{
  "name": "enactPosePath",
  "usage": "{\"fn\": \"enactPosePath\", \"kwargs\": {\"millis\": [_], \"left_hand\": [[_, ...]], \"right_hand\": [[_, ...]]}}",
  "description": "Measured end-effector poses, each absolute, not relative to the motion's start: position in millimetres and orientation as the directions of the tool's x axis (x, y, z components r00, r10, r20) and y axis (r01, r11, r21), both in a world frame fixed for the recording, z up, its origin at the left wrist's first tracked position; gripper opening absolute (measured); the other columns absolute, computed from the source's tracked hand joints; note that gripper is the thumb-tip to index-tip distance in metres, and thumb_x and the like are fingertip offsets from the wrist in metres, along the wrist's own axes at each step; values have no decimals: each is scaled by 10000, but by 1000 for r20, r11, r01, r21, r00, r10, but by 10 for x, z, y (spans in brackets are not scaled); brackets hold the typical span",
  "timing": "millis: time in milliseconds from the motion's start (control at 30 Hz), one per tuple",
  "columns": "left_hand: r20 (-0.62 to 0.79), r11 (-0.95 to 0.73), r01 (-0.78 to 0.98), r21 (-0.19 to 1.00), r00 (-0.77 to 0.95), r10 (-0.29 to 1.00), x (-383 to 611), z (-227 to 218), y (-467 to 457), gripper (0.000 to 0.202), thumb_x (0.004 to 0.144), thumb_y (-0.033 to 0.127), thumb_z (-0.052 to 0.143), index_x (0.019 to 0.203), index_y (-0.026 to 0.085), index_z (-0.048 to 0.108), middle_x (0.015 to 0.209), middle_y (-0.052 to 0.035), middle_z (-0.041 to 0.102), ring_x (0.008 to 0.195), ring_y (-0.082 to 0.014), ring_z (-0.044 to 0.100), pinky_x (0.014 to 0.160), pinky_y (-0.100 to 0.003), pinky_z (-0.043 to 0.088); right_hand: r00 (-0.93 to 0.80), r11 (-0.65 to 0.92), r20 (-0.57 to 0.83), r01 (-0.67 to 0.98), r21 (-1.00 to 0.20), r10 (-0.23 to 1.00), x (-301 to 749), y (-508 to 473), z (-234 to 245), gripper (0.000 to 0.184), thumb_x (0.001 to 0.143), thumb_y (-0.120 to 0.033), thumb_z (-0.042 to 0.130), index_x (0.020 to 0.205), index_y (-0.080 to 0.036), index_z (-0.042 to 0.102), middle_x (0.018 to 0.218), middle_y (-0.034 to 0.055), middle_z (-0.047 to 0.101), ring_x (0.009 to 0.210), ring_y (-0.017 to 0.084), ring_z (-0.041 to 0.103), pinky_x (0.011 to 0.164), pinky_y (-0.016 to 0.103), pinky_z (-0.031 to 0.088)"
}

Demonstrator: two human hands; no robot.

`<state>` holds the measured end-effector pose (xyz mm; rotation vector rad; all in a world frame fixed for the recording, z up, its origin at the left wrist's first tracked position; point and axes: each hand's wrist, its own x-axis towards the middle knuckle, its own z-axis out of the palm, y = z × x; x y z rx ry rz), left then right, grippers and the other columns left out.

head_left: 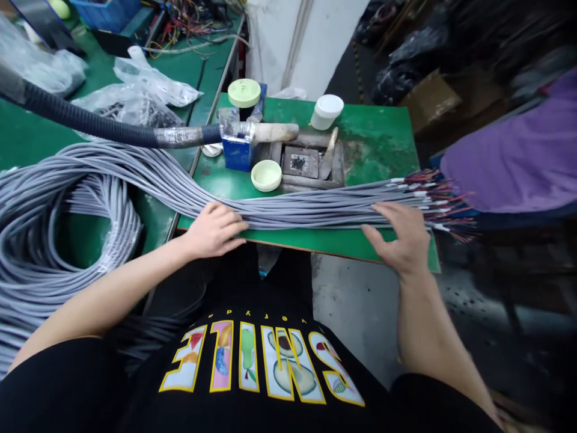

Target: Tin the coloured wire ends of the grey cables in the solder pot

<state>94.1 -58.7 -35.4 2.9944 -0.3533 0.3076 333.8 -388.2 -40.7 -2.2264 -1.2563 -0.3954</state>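
Note:
A long bundle of grey cables (288, 210) runs across the green table from a big coil (119, 222) at the left. Its stripped ends (444, 201), with thin red and dark wires and white pieces, fan out over the right edge. My left hand (217, 230) lies on the near side of the bundle, fingers stretched to the right and not wrapped round it. Farther right, my right hand (401, 234) is spread at the bundle's near side, thumb apart from the fingers, close to the stripped ends. Its fingertips touch or nearly touch the cables.
Behind the bundle stand a metal tray (311, 162) with a spatula (329, 157), a pale green lid (266, 175) and a white tub (327, 112). A ribbed hose (112, 129) rests on a blue block (238, 152). Another person's purple sleeve (518, 159) is at right.

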Motion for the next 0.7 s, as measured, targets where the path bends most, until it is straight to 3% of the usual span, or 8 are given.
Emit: {"fn": "enactPosePath", "kwargs": {"millis": [67, 133, 233, 367, 500, 600, 700], "left_hand": [[210, -951, -304, 50, 935, -287, 1018, -396, -852, 302, 923, 333, 449, 1164, 213, 585, 1093, -90, 638, 1004, -237, 532, 865, -411, 345], [236, -959, -283, 3, 932, -275, 1138, -460, -1069, 289, 935, 282, 417, 1135, 174, 596, 1049, -105, 636, 964, -237, 527, 800, -396, 345], [280, -970, -241, -32, 929, -241, 1284, -539, -1231, 280, 939, 245, 398, 1104, 155, 604, 994, -112, 626, 904, -233, 518, 744, -388, 329], [311, -970, -244, -15, 920, -237, 1268, -515, -1138, 286, 939, 251, 407, 1160, 177, 572, 1073, -105, 605, 933, -226, 512, 764, -381, 331], [273, -998, -64, -7, 960, -63, 1189, -398, -907, 335, 903, 309, 492, 1192, 149, 549, 1095, -138, 587, 988, -282, 490, 792, -415, 340], [213, -999, -29, 41, 977, -20, 1226, -349, -800, 310, 873, 331, 551, 1126, 155, 579, 1048, -135, 589, 964, -293, 490, 768, -412, 348], [210, -984, -16, 176, 977, 22, 1308, -328, -763, 227, 865, 361, 572, 975, 165, 606, 959, -103, 589, 904, -261, 502, 754, -384, 368]], "right_hand": [[656, -377, 393, 720, -583, 644, 2964, -3807, -352, 235, 857, -348, 555, 1071, -310, 647, 978, 72, 703, 952, 287, 653, 879, 485, 515], [620, -296, 98, 500, -814, 779, 2616, -3691, -396, 191, 844, -358, 567, 976, -284, 684, 863, 40, 722, 813, 243, 686, 767, 415, 556], [499, -259, -161, 133, -957, 851, 2240, -3509, -613, 217, 831, -369, 582, 951, -229, 697, 811, 46, 731, 738, 206, 698, 724, 353, 562], [478, -233, -250, -97, -968, 842, 2024, -3375, -899, 228, 809, -364, 625, 961, -210, 697, 817, 50, 726, 711, 188, 694, 731, 349, 556], [425, -208, -298, -245, -947, 855, 1988, -3314, -1000, 234, 806, -366, 650, 955, -193, 701, 798, 46, 717, 688, 166, 685, 712, 320, 547], [371, -168, -320, -389, -906, 871, 1978, -3229, -1008, 251, 794, -365, 672, 959, -177, 695, 787, 45, 708, 649, 149, 677, 654, 290, 543], [340, -110, -319, -512, -852, 885, 1963, -3117, -985, 268, 776, -357, 695, 970, -172, 683, 772, 37, 701, 623, 140, 675, 615, 268, 544]]}}
